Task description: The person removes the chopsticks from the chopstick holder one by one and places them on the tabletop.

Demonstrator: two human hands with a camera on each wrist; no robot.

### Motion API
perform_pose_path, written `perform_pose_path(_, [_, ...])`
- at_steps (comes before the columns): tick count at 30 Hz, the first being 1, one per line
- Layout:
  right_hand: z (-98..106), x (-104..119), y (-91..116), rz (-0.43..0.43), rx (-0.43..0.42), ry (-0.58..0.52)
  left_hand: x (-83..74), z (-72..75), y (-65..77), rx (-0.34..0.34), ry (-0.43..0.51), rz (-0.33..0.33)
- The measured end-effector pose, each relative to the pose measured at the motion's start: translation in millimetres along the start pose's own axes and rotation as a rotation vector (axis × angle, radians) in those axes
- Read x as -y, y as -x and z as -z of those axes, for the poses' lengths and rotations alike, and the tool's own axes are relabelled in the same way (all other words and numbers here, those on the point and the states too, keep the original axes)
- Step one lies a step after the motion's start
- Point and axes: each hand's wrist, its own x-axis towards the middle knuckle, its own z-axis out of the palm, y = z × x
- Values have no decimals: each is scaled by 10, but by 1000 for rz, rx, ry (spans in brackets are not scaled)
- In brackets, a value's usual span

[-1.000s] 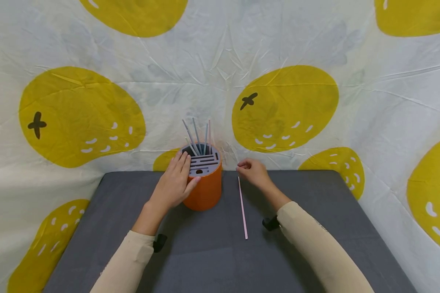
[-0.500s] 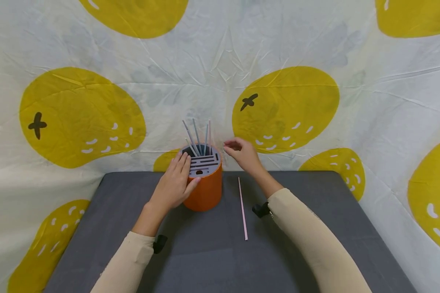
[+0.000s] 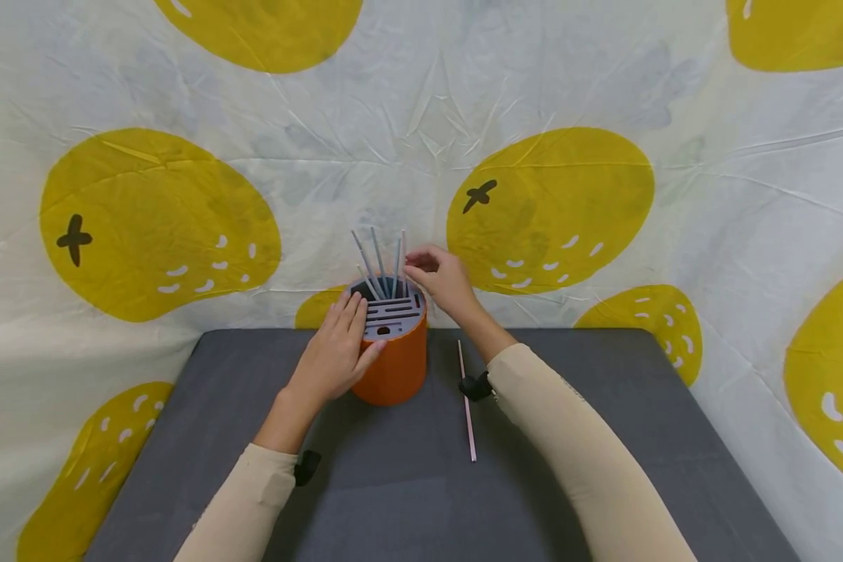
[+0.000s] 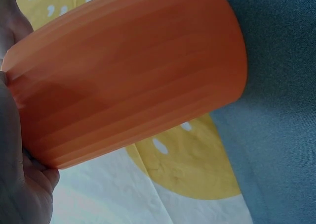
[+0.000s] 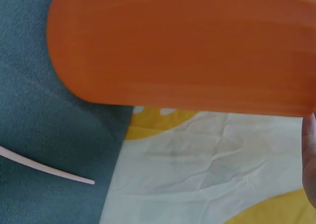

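Observation:
An orange round knife block [image 3: 391, 371] with a slotted grey top stands near the table's back edge. Several thin straw-like sticks [image 3: 377, 261], bluish and pale, rise from its rear opening. My left hand [image 3: 330, 351] rests against its left side and rim, fingers extended over the top. At the back right of the opening, my right hand [image 3: 439, 277] pinches an upright pink stick [image 3: 403, 243] between thumb and fingertips. Another pink stick [image 3: 469, 429] lies on the table, partly behind the right wrist's camera. The right wrist view shows the block's wall [image 5: 187, 51], but the pinch itself is out of sight.
The dark grey cloth-covered table [image 3: 393, 507] reaches back to a pale hanging sheet [image 3: 365, 101] printed with yellow fruit shapes. This sheet stands close behind the knife block. A black wrist camera [image 3: 475, 386] hangs under the right forearm, above the table stick.
My right hand has moved up and left, from above the far end of the table stick to the pink stick in the knife block. My left hand has stayed in place.

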Motion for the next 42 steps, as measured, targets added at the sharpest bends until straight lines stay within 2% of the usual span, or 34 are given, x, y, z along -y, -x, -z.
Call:
perform_pose_path(12, [-102,92,-19,-18,-13,-6,-21,19,7,-14,-1,1])
perform_pose_path(19, [-25,241,-50,14,-25,-144,-28,25,7,-1,-6,7])
perform_pose_path(29, [305,495,-141,125,-125,-372,-29,26,8,11,3,11])
perform_pose_path(35, [572,609,-117,115,-226,-538,-27,34,9,21,9,21])
perform_pose_path(42, [857,562,-22,90,-309,-635,-14,32,6,32,17,34])
